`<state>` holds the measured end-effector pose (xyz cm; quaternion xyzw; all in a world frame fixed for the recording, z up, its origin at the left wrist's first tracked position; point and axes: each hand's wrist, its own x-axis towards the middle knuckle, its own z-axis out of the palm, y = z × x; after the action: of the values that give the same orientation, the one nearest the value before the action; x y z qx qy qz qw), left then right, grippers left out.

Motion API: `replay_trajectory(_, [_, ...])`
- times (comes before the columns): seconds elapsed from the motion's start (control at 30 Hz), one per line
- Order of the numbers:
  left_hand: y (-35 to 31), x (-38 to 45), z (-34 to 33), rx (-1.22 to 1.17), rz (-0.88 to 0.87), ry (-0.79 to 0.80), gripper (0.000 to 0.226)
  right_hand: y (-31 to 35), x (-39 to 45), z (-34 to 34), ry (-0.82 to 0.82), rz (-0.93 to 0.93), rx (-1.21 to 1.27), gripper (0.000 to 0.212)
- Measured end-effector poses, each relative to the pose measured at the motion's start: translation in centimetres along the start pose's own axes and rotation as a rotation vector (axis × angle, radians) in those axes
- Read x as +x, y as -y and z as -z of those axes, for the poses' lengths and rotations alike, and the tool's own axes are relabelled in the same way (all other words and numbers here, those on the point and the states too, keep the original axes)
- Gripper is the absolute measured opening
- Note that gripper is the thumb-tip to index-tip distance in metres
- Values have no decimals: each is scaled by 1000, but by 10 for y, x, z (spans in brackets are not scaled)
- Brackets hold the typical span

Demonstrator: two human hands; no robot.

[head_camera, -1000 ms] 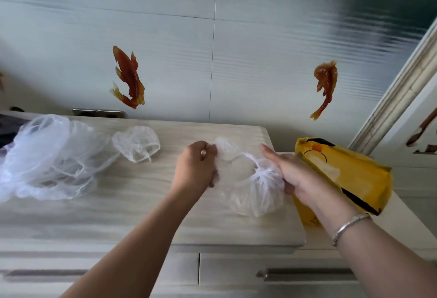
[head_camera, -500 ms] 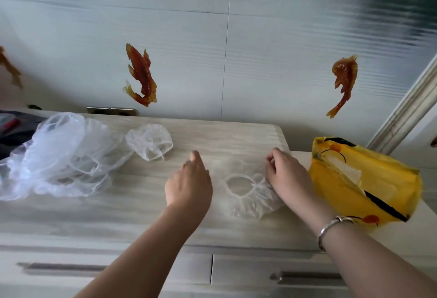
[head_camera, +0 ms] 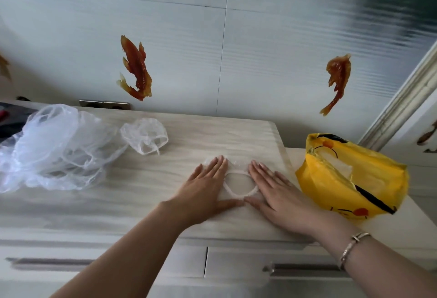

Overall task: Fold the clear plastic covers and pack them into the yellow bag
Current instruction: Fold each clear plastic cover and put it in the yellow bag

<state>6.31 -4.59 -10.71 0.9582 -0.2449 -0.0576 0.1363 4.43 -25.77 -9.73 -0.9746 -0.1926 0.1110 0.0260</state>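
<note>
A clear plastic cover point(head_camera: 238, 183) with a white elastic ring lies flat on the pale wooden cabinet top point(head_camera: 146, 193). My left hand point(head_camera: 204, 191) presses on its left side with straight fingers. On its right side my right hand point(head_camera: 275, 193) lies flat the same way, and the thumbs nearly meet below the ring. The yellow bag point(head_camera: 369, 184) stands open just right of my right hand, with clear plastic showing in its mouth. A small crumpled cover point(head_camera: 145, 135) lies further back to the left. A heap of several clear covers point(head_camera: 52, 148) fills the left end.
The wall point(head_camera: 212, 61) with orange fish stickers rises right behind the cabinet top. A dark object point(head_camera: 9, 120) sits at the far left behind the heap. Drawers with metal handles point(head_camera: 305, 268) run below the front edge. A white door frame point(head_camera: 406, 98) stands at the right.
The cover was held up between both hands, then laid down on the top. Both hands have now opened and spread flat on it.
</note>
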Motion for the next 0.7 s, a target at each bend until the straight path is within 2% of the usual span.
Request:
replay_trajectory(0.13, [2,-4,5,-26,7,67,121,-10,-10,1,24,-7,-25,87])
replay_trajectory(0.23, [-2,-8,11,-116,5,55,120,-4,-18,7,-15,30,38,88])
replay_trajectory(0.3, [-4,-12,16,-189,-5,-57,104,3,-23,13,-80,80,87,90])
replay_trajectory(0.37, [-3,-16,22,-250,-23,-191,75,8,-28,18,-145,127,79,86])
replay_trajectory(0.43, [-4,-22,28,-301,-42,-227,52,11,-34,20,-168,156,50,76])
replay_trajectory(0.47, [-5,-25,29,-304,-46,-210,48,12,-37,21,-163,163,40,72])
replay_trajectory(0.57, [-7,-33,28,-274,-41,-120,58,14,-42,20,-134,136,46,63])
replay_trajectory(0.7, [-8,-35,24,-235,-47,-57,76,14,-36,12,-236,123,61,53])
